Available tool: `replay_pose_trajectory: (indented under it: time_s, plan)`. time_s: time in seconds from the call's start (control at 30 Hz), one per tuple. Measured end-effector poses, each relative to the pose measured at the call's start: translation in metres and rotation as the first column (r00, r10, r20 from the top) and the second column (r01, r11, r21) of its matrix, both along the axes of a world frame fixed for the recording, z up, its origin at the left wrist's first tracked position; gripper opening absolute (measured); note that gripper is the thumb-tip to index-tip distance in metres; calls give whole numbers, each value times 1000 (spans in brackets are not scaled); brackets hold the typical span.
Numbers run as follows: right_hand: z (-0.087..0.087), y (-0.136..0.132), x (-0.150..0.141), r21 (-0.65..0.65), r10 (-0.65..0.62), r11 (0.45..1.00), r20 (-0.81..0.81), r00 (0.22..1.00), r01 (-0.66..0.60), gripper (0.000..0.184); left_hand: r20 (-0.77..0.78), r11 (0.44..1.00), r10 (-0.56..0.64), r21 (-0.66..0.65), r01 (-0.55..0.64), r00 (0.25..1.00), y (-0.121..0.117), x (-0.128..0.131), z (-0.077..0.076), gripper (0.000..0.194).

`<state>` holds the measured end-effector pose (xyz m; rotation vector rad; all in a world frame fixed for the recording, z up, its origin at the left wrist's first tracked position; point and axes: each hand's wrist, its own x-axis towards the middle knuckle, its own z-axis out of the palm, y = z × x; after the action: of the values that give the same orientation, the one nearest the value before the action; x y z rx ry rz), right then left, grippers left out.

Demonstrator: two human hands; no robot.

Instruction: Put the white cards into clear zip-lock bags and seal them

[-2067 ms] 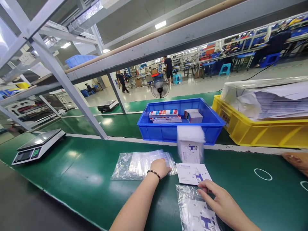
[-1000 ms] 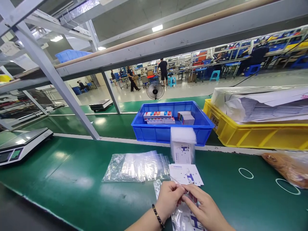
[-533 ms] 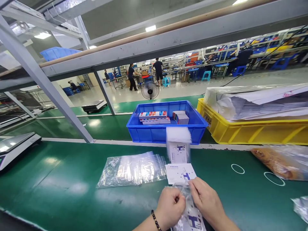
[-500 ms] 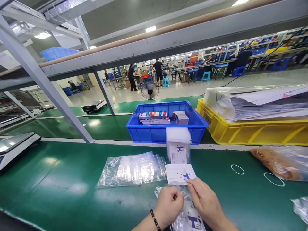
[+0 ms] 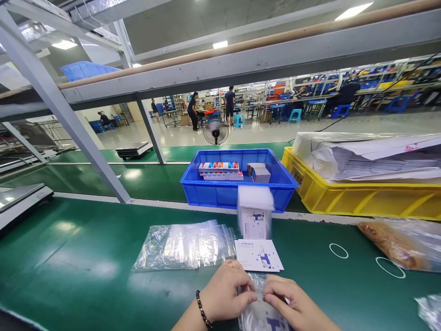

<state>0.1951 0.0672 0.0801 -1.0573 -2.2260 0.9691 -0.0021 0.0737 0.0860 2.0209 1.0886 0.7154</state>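
My left hand (image 5: 230, 290), with a beaded bracelet at the wrist, has thumb and fingers pinched on the upper left edge of a clear plastic bag (image 5: 248, 316). Across from it, my right hand (image 5: 293, 301) pinches the same bag's upper right side with curled fingers. A white card with a purple print shows through the plastic. Just beyond the hands lie white printed cards (image 5: 257, 255), slightly fanned. Behind them a stack of white foam sleeves (image 5: 255, 197) with a printed card leans at the blue bin. Flat clear bags (image 5: 193, 243) lie to the left.
A blue bin (image 5: 213, 195) holds several printed boxes. To its right stands a yellow bin (image 5: 358, 200) of papers. A bag of brown bands (image 5: 392, 243) and two white rings (image 5: 338, 250) lie at right. A scale (image 5: 25, 204) sits at far left; a slanted post (image 5: 79, 124) rises nearby.
My right hand has let go of the white card's edge and come down to the bag. My left hand has opened out from a fist and pinches the bag's edge.
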Motion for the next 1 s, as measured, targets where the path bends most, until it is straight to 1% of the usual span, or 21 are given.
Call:
replay_pose_trajectory:
  time_s: [0.03,0.1,0.17,0.2,0.23,0.27,0.3,0.33,0.37,0.4,0.43,0.47,0.53,0.6,0.67,0.77,0.87,0.9,0.93,0.97,1.0]
  plan:
    - [2,0,2,-28,11,1000,21,1000,-11,35,-35,996,37,-78,-39,999,1,-1,-1,7]
    - [5,0,5,-72,35,997,64,997,-31,37,-70,969,104,-219,-117,992,4,-1,-4,21]
    - [3,3,9,-121,51,992,64,997,-43,37,-51,937,115,-326,-126,992,7,1,-10,33]
    - [0,5,11,-126,23,992,54,998,-16,37,-24,922,130,-366,-130,991,9,2,-13,35]
    - [-5,8,13,-98,-44,994,52,998,49,36,6,900,165,-409,-148,986,11,3,-17,32]
    - [-11,12,16,-33,-144,989,65,987,147,35,36,872,220,-456,-180,975,13,5,-20,27]
    - [-18,16,18,68,-262,964,90,961,257,33,63,836,280,-506,-211,958,15,6,-23,23]
    - [-26,21,21,190,-372,919,124,920,346,32,83,794,333,-561,-232,939,17,7,-25,25]
    - [-34,25,24,305,-454,867,157,877,394,31,95,753,371,-613,-239,924,18,9,-27,32]
    - [-41,28,25,390,-501,827,187,845,404,29,102,720,394,-652,-238,913,19,9,-29,36]
    - [-47,31,26,440,-520,807,212,827,394,28,107,701,408,-673,-236,907,20,10,-30,37]
    - [-51,33,27,465,-523,800,230,821,379,27,110,694,418,-679,-239,902,21,11,-32,36]
    - [-55,34,25,473,-516,802,239,822,366,27,109,694,444,-669,-264,890,21,13,-35,31]
    - [-55,32,21,466,-506,808,237,829,360,27,107,698,484,-646,-309,868,22,15,-38,23]
    - [-53,31,18,438,-488,825,233,841,357,29,109,697,506,-635,-332,855,22,19,-40,21]
    - [-51,31,15,359,-462,856,209,862,372,30,126,701,489,-646,-303,863,22,23,-42,30]
    - [-49,31,14,230,-494,858,125,861,459,32,173,718,454,-651,-244,874,20,24,-40,39]
    - [-47,30,15,152,-521,848,69,851,507,35,197,729,442,-648,-222,875,19,24,-39,41]
    - [-45,30,15,40,-539,842,-3,842,539,39,222,740,429,-643,-199,876,19,23,-38,43]
    - [-42,29,16,-101,-539,841,-87,838,531,43,244,750,414,-637,-177,877,18,23,-38,45]
    - [-39,28,16,-248,-525,843,-180,832,478,44,261,757,402,-634,-158,878,17,22,-37,46]
